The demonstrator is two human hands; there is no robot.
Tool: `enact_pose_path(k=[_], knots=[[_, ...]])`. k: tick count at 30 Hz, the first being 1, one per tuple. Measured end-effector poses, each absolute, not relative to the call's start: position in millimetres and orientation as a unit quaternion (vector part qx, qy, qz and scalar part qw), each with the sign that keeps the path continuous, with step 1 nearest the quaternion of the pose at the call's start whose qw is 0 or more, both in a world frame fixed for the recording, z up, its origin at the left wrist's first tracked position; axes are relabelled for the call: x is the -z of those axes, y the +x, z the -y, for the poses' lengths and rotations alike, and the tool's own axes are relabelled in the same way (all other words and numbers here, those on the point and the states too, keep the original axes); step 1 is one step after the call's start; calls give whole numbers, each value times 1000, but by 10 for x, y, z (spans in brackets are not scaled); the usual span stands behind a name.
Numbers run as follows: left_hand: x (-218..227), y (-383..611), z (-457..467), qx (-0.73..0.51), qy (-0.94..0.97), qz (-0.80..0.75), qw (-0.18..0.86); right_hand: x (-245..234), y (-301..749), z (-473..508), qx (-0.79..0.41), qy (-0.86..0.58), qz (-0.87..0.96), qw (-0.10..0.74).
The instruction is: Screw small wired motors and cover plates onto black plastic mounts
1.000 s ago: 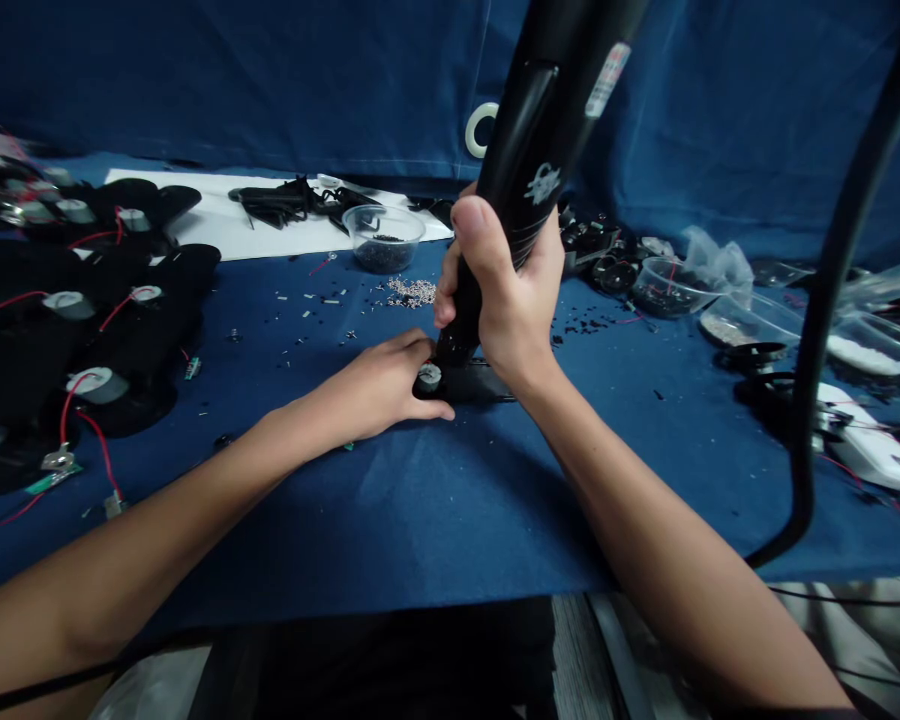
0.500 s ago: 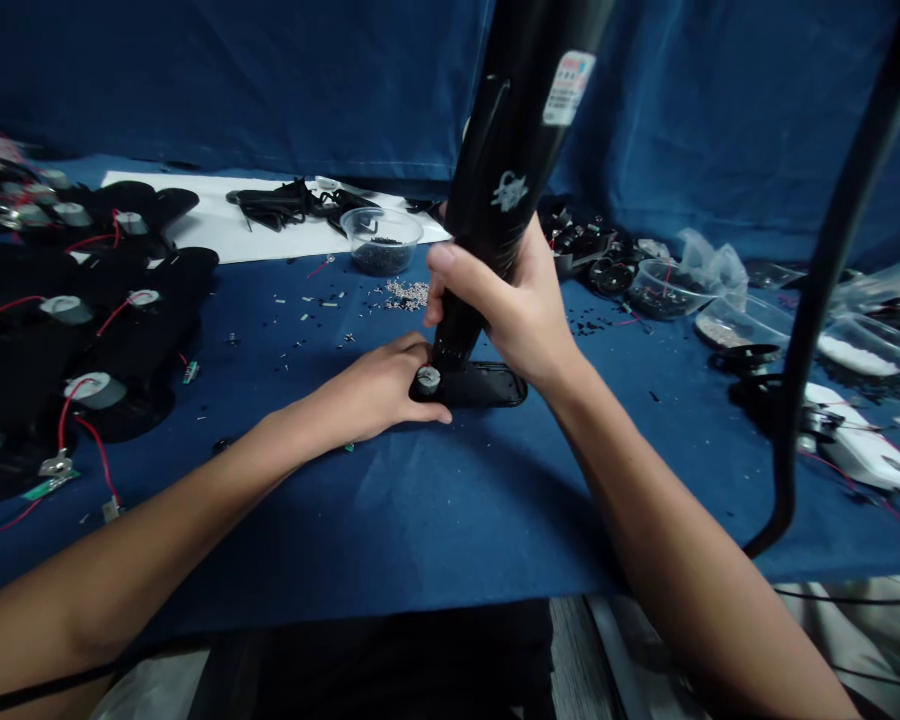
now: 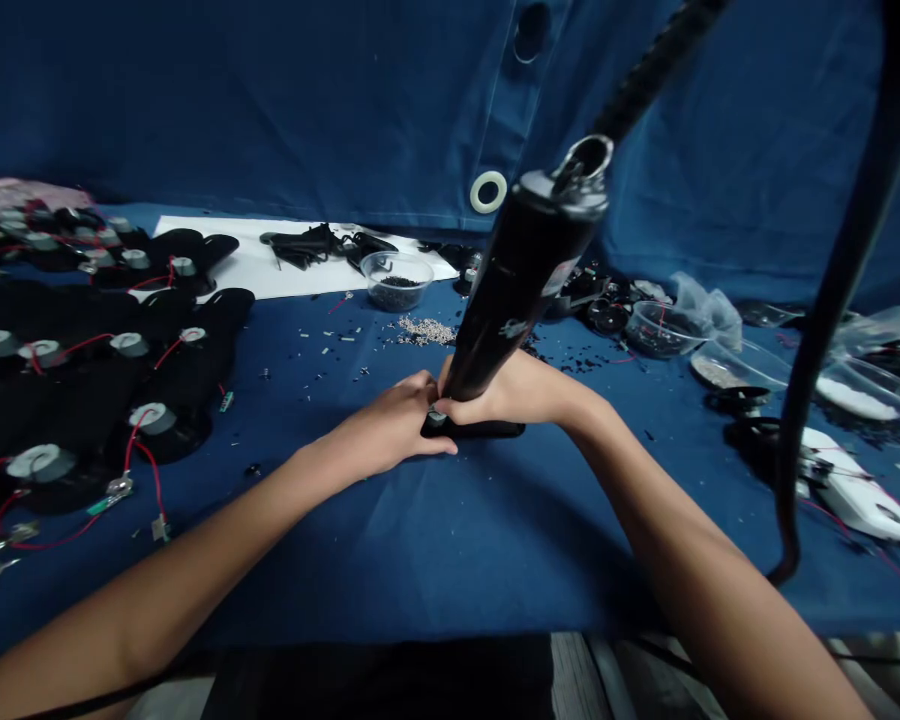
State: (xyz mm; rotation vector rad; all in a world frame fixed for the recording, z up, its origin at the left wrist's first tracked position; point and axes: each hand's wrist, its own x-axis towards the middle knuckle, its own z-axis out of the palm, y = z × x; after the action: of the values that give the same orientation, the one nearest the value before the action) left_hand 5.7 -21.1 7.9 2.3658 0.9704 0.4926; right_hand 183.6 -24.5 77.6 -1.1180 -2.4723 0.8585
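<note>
My left hand [image 3: 390, 425] rests its fingers on a flat black plastic part [image 3: 484, 429] lying on the blue cloth, beside a small round metal piece [image 3: 436, 418]. My right hand [image 3: 510, 392] is wrapped around the lower end of a black electric screwdriver [image 3: 525, 280], which leans up to the right and has a metal ring at its top. The screwdriver's tip is hidden by my hands, close to the round piece. Most of the black part is covered by my fingers.
Rows of black pieces with red wires and round metal discs [image 3: 105, 350] fill the left side. Behind my hands are a clear bowl of black screws [image 3: 396, 281] and a heap of small silver screws [image 3: 425, 331]. Clear containers [image 3: 664, 330] stand right, near a black cable [image 3: 832, 330].
The screwdriver now leans further right, with its top ring in view. My right hand has dropped lower and flatter over the black part. The view has tilted upward.
</note>
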Motion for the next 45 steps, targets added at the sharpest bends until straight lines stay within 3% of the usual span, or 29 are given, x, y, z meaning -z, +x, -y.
enact_pose_path(k=[6, 12, 14, 20, 28, 32, 38, 45], knots=[[-43, 40, 214, -197, 874, -357, 265, -1112, 1882, 305, -299, -412, 833, 215], [-214, -62, 370, -211, 857, -438, 168, -1292, 2194, 436, -357, -446, 671, 472], [-315, -208, 351, -220, 834, -497, 96, -1107, 2332, 479, -406, -482, 597, 496], [-594, -811, 49, -138, 738, -655, -86, -465, 2629, 700, -501, -576, 481, 431], [-658, -1124, -194, 4, 722, -683, -109, -180, 2736, 910, -407, -702, 452, 371], [-647, -1159, -236, 64, 728, -667, -146, -156, 2841, 934, -357, -774, 432, 295], [-598, -1164, -309, 100, 716, -672, -161, -193, 2977, 897, -328, -808, 476, 116], [-596, -1105, -256, 99, 714, -667, -188, -253, 3139, 941, -289, -783, 544, 82]])
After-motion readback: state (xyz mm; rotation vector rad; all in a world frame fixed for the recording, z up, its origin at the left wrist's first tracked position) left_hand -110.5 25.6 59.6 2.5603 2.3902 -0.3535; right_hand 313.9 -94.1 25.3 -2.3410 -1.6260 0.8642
